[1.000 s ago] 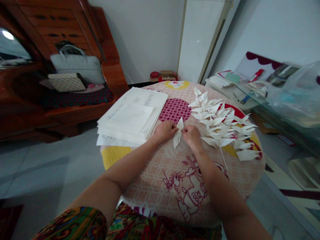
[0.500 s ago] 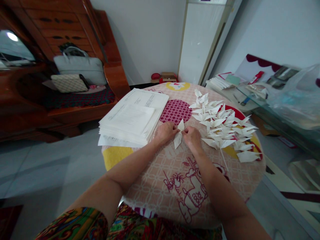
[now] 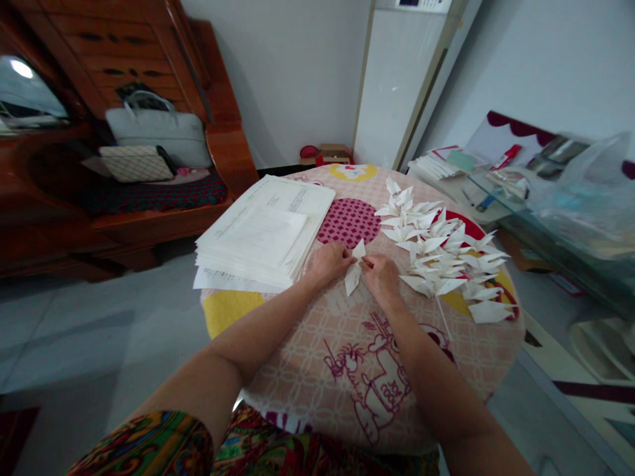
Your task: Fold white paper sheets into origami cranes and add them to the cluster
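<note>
Your left hand and right hand pinch the folded paper from both sides, right of the stack. An uneven pull could tear it; swinging your right hand outward could knock the cranes, farther right of the stack.

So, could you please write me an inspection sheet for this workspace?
Surface: round, covered by a patterned cloth.
Job's things: folded paper near the middle; paper stack to its left; folded pieces to its right.
Clutter: plastic bag at far right, beyond the cloth.
Hands: left hand and right hand pinch the folded paper from either side.
Cables: nothing seen.
Surroundings: wooden bench with a grey bag at left.
</note>
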